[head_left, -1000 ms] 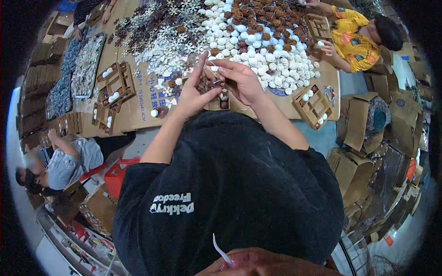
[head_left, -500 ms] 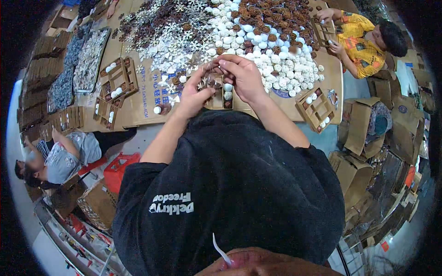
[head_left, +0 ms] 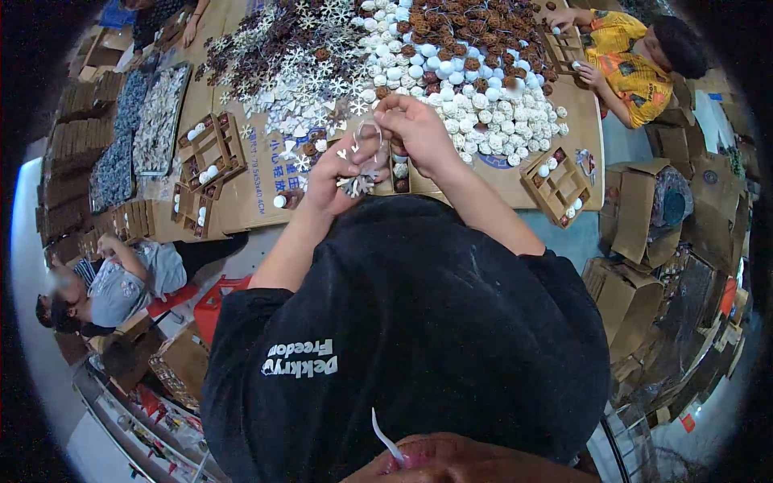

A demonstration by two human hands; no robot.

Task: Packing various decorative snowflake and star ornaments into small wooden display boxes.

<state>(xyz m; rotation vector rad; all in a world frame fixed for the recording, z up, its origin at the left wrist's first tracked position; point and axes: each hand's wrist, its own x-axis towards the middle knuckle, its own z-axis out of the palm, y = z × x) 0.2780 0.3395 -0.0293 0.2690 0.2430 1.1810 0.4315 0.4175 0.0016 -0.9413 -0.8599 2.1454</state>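
Observation:
White snowflake ornaments (head_left: 354,185) are gripped in my left hand (head_left: 332,179), its fingers closed around them. A thin pale hanging loop (head_left: 369,129) rises from them. My right hand (head_left: 417,133) pinches at the top of this loop with thumb and fingers, slightly higher than the left. Directly beneath my hands sits a divided wooden box (head_left: 400,183), mostly hidden by them; white and dark red balls show in its right column.
White balls (head_left: 491,125), brown wicker balls (head_left: 475,28) and snowflakes (head_left: 274,48) are heaped across the cardboard-covered table. Partly filled divided boxes stand left (head_left: 211,153) and right (head_left: 557,189). A person in yellow (head_left: 632,68) handles another box (head_left: 561,48); others are at left.
My left hand has turned, and the snowflakes now hang lower and show more plainly. The pale loop has come into view between my hands. At the far left, another person's arm reaches further in.

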